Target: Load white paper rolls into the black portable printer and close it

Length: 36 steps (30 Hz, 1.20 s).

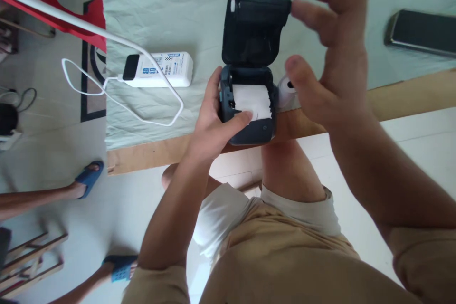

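A dark portable thermal printer (253, 133) sits at the table's front edge with its lid (251, 33) swung up and back. White paper (251, 97) lies in its compartment. My left hand (217, 126) grips the printer's left side, its thumb pressed on the paper. To the right, my right hand (335, 52) is open with fingers apart. One of its fingertips is at the lid's upper right corner; whether it touches, I cannot tell. Between the printer and my right thumb stands a small white paper roll (285, 92), partly hidden.
On the pale green cloth (203, 4), a white power bank (171, 69) lies at left with a looping white cable (142, 52). A black phone (423, 32) lies at right. Another person's slippered feet (89, 178) are on the floor at left, near a wooden frame (33, 259).
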{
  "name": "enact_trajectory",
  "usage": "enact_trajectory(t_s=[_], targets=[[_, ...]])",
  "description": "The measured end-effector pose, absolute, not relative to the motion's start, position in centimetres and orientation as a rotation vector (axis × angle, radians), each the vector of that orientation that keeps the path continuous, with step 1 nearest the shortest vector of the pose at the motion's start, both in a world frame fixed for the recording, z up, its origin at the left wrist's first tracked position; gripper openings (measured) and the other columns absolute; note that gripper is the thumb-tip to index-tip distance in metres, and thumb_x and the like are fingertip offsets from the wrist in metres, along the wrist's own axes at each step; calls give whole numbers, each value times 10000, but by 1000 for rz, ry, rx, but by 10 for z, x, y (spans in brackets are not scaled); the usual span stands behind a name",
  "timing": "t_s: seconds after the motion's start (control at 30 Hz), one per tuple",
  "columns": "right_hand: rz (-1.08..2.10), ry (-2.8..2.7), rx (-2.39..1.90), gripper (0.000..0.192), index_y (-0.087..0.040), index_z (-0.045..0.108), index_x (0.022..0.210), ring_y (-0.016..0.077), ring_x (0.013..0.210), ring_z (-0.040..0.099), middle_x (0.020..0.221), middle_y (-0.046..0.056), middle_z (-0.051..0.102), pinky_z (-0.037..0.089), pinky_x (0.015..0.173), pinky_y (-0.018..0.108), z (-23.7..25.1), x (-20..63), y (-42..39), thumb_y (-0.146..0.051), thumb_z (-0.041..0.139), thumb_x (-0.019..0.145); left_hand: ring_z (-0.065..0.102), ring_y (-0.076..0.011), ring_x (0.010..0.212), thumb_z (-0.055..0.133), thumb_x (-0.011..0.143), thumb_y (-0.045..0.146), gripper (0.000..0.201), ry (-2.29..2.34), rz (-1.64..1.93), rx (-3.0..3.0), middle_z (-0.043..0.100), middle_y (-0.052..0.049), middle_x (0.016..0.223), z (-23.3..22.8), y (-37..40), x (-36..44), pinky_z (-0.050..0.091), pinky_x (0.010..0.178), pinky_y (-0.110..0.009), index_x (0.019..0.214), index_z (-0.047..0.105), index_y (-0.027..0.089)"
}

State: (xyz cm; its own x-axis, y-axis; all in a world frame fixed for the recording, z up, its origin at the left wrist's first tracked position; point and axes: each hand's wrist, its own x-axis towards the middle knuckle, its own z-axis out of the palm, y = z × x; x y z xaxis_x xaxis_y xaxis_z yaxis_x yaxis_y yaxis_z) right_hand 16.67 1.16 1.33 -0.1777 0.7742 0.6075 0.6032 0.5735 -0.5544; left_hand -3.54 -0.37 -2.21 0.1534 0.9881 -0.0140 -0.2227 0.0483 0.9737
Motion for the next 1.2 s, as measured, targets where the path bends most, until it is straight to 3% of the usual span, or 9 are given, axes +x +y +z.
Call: enact_trajectory(t_s=[0.07,0.23,0.37,0.43,0.57,0.73,0.87,1.03,1.2], targets=[[263,-1862,-1081,417,-270,471,1387,233,1371,609,1496,79,533,508,1151,408,13,167,17,-341,502,978,440,-396,1513,867,720,333,783,953,1186,1064,554,-85,1534,-21,-4,-34,397,1245,-484,1425,530,282],[117,-1674,-1126,282,-308,564,1243,241,1042,725,1235,59,583,596,918,426,3,174,17,-402,411,1026,479,-394,1477,877,703,328,780,962,1176,1067,599,-76,1460,-22,-4,-35,420,1228,-506,1401,530,303],[171,-1711,-1163,246,-303,589,1197,240,1083,720,1200,61,649,584,969,423,2,177,12,-356,430,1018,516,-385,1445,894,692,310,779,940,1169,1030,622,-76,1419,-22,-4,-36,452,1202,-479,1386,540,299],[163,-1832,-1179,232,-300,612,1185,250,1135,710,1196,55,705,554,1024,440,5,176,12,-340,477,1001,520,-372,1450,861,736,336,674,880,1209,983,630,-73,1405,-21,-5,-34,463,1196,-456,1347,579,283],[118,-2137,-1242,351,-298,632,1236,372,1367,600,1251,80,744,474,1100,607,8,173,13,-481,595,940,534,-342,1451,674,912,484,351,826,1246,872,673,-70,1341,-14,-9,-29,511,1159,-425,1174,673,249],[272,-2221,-1311,458,-365,612,1306,435,1454,502,1302,65,716,413,1113,729,6,176,20,-596,614,910,486,-364,1491,759,861,540,385,898,1208,910,723,-58,1246,-7,-11,-26,521,1144,-431,1123,687,267],[294,-2232,-1313,550,-359,581,1352,401,1311,613,1320,73,700,417,1126,708,4,180,24,-604,662,866,441,-379,1527,809,815,530,438,876,1253,905,722,-83,1253,-7,-11,-23,492,1179,-439,1124,693,242],[306,-2238,-1295,504,-350,558,1373,361,1335,600,1369,71,685,438,1140,636,-1,180,23,-573,610,924,418,-313,1558,683,910,599,474,811,1262,910,663,-54,1402,-11,-8,-23,440,1234,-413,1257,672,275],[172,-2159,-1284,453,-339,568,1357,361,1424,539,1386,83,681,432,1125,610,-4,173,12,-570,554,968,472,-302,1519,593,980,573,373,818,1260,788,710,-42,1344,-13,-3,-27,433,1249,-414,1119,716,249]])
